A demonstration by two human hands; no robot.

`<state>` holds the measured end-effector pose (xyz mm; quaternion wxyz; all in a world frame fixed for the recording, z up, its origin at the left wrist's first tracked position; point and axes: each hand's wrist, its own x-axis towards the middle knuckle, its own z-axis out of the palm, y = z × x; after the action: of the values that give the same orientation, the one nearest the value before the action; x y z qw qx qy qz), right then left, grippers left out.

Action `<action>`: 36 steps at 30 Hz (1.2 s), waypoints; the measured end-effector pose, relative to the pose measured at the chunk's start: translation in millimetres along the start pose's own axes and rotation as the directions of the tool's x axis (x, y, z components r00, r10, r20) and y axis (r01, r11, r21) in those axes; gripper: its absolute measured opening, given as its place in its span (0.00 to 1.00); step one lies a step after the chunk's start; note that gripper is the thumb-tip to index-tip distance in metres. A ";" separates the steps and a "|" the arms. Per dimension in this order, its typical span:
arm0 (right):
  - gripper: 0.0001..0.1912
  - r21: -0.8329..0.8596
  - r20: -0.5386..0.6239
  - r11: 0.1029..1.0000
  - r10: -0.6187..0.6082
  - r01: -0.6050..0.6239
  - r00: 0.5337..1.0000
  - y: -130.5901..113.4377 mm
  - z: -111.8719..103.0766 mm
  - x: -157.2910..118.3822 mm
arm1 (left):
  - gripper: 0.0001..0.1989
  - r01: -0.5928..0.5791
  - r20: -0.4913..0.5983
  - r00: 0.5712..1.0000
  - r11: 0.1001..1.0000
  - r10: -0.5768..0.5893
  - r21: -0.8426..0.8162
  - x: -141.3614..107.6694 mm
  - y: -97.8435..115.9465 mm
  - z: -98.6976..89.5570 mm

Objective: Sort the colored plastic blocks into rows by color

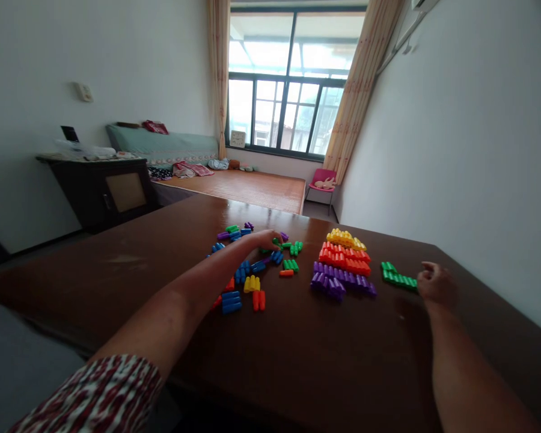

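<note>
My left hand [269,240] reaches into a loose spread of coloured plastic tube blocks, its fingers closed around a small green block [276,242]. Beside it lie more green blocks [296,248], blue blocks [242,272], yellow blocks [252,284] and orange blocks [259,300]. My right hand [435,282] rests at the right end of a green row of blocks [399,278]. Its fingers are curled, and whatever they hold is hidden. Between the hands stand grouped yellow rows [346,239], orange-red rows [345,258] and purple rows [342,279].
Everything lies on a glossy dark brown table [324,355]. Beyond its far edge are a low bed [252,187] with cloths and a pink chair [323,179]. A dark cabinet [103,189] stands at the left, below the wall.
</note>
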<state>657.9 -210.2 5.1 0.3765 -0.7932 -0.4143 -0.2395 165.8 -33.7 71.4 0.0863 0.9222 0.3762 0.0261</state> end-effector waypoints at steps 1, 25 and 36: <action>0.20 -0.001 0.005 1.000 -0.002 0.002 1.000 0.0 0.7 -0.1 | 0.22 0.001 0.005 1.000 1.000 -0.001 -0.020 -4.4 -2.8 -2.1; 0.18 0.709 0.259 0.659 -0.572 0.249 0.778 -219.2 -40.5 -59.2 | 0.24 -0.141 -0.121 0.990 0.350 0.078 -0.926 -28.7 59.8 1.1; 0.15 0.850 0.405 0.527 -0.685 0.028 0.605 -255.2 -50.0 -84.2 | 0.29 -0.303 -0.287 0.951 0.495 0.111 -0.814 -31.0 83.6 9.8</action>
<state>395.2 -194.9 78.7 0.4246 -0.4588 -0.7525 0.2075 202.4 -115.3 77.2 0.4834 0.7929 0.2078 0.3073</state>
